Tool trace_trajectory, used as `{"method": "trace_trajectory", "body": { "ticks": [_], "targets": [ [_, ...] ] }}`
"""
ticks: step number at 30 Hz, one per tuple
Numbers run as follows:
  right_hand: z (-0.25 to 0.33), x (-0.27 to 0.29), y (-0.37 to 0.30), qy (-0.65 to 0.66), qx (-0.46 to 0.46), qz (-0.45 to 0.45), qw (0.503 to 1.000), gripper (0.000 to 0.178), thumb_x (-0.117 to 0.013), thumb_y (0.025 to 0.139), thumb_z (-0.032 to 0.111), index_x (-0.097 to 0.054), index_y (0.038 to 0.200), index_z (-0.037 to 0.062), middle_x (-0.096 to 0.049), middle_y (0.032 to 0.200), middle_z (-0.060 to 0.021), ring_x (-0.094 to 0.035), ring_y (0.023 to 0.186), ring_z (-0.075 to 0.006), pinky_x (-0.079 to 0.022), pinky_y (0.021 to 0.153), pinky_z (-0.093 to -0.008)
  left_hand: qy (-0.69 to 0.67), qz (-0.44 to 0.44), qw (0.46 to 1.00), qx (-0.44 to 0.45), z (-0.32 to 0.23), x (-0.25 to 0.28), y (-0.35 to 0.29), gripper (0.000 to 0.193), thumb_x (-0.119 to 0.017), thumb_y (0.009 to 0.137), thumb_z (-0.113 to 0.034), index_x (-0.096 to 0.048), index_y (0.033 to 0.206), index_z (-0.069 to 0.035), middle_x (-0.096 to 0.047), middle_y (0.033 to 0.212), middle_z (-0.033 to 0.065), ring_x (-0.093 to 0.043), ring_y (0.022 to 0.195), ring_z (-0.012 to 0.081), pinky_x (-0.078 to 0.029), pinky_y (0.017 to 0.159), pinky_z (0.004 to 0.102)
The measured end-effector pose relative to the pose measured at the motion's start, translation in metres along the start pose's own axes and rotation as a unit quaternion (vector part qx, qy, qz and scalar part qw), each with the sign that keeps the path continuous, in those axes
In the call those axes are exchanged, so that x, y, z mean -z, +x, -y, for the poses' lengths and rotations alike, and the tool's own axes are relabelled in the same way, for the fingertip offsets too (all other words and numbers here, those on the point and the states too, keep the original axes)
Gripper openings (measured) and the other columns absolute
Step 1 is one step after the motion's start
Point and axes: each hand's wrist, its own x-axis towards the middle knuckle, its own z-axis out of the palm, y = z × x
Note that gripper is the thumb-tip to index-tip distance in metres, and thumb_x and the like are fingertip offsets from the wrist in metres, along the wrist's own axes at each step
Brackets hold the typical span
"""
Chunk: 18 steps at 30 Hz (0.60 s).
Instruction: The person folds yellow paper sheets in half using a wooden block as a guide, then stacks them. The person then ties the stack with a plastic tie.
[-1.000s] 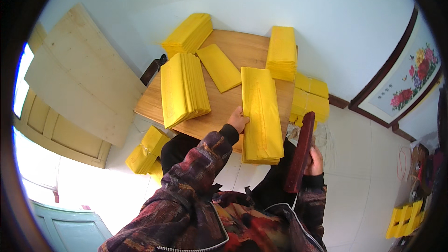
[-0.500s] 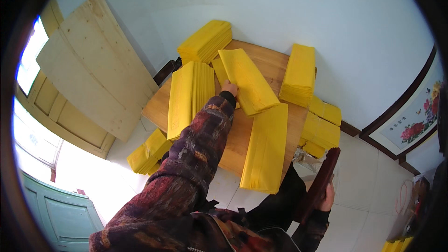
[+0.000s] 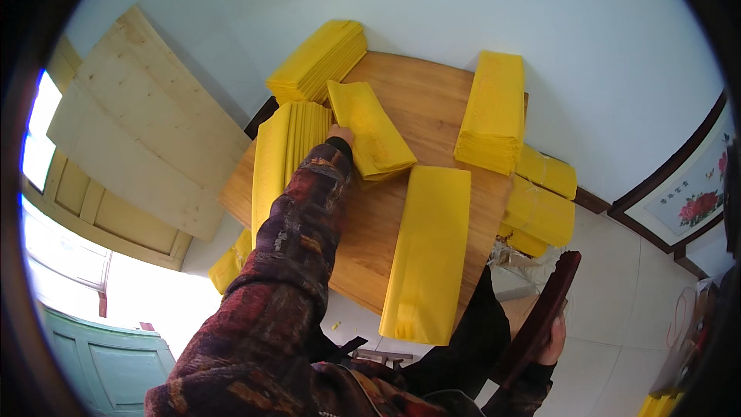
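Note:
On the wooden table, my left hand (image 3: pixel 340 136) is closed at the left edge of a folded bundle of yellow paper (image 3: pixel 371 130); its fingertips are partly hidden. The bundle lies tilted, its far end near a tall yellow paper stack (image 3: pixel 318 62). Just left of this hand stands another stack with many folds (image 3: pixel 287 156), partly covered by my sleeve. A long yellow paper bundle (image 3: pixel 427 251) rests at the table's near edge. Low on the right, my right hand (image 3: pixel 553 340) grips a dark red wooden piece (image 3: pixel 538 324) with a notched end; the piece hides part of the fingers.
Another yellow stack (image 3: pixel 492 108) sits at the table's (image 3: pixel 421 100) right edge. Tied yellow bundles (image 3: pixel 543 205) are piled beside the table. Large plywood boards (image 3: pixel 143 123) lean at the left, and a framed flower picture (image 3: pixel 687 201) stands at the right wall.
My left hand has moved left with the tilted yellow bundle, whose near end no longer overlaps the long bundle in front. The view has shifted a little. My right hand keeps its grip.

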Motion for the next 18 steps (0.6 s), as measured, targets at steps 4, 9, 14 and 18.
{"method": "trace_trajectory", "body": {
  "ticks": [4, 9, 14, 18],
  "targets": [
    [0.001, 0.004, -0.003, -0.022, -0.003, 0.001, 1.000, 0.051, -0.046, 0.089, 0.025, -0.036, 0.131, -0.0024, -0.054, 0.112, -0.0082, -0.054, 0.096, -0.0156, -0.042, 0.084, -0.0257, 0.162, 0.010, 0.987, -0.005, -0.007, 0.005, -0.015, 0.028, -0.046, 0.086, -0.017, -0.054, 0.109, -0.005, -0.058, 0.109, 0.0187, -0.054, 0.100, 0.0336, -0.044, 0.085, 0.0361],
    [0.006, -0.008, -0.006, 0.033, 0.003, -0.006, 0.999, 0.047, -0.044, 0.090, 0.017, -0.035, 0.133, -0.0020, -0.053, 0.118, -0.0087, -0.053, 0.101, -0.0162, -0.042, 0.088, -0.0274, 0.165, -0.190, 0.943, -0.216, -0.010, 0.000, -0.078, 0.037, -0.052, 0.080, -0.009, -0.049, 0.116, -0.003, -0.051, 0.116, 0.0214, -0.049, 0.105, 0.0379, -0.042, 0.090, 0.0383],
    [0.017, -0.058, 0.009, -0.021, -0.029, 0.043, 0.998, 0.031, -0.046, 0.090, 0.012, -0.047, 0.117, -0.0026, -0.059, 0.100, -0.0098, -0.058, 0.085, -0.0161, -0.048, 0.075, -0.0272, -0.084, -0.066, 0.851, -0.514, 0.020, -0.016, -0.206, 0.036, -0.050, 0.077, 0.004, -0.049, 0.112, -0.002, -0.052, 0.102, 0.0208, -0.053, 0.095, 0.0368, -0.044, 0.083, 0.0385],
    [0.015, -0.110, 0.029, -0.240, -0.050, 0.119, 0.962, 0.014, -0.052, 0.087, 0.012, -0.051, 0.094, 0.0001, -0.058, 0.083, -0.0052, -0.057, 0.074, -0.0114, -0.047, 0.062, -0.0244, 0.040, 0.105, 0.864, -0.492, 0.101, 0.015, -0.321, 0.038, -0.058, 0.075, -0.002, -0.050, 0.113, -0.004, -0.054, 0.102, 0.0158, -0.053, 0.096, 0.0347, -0.044, 0.081, 0.0393]
  ]
}}
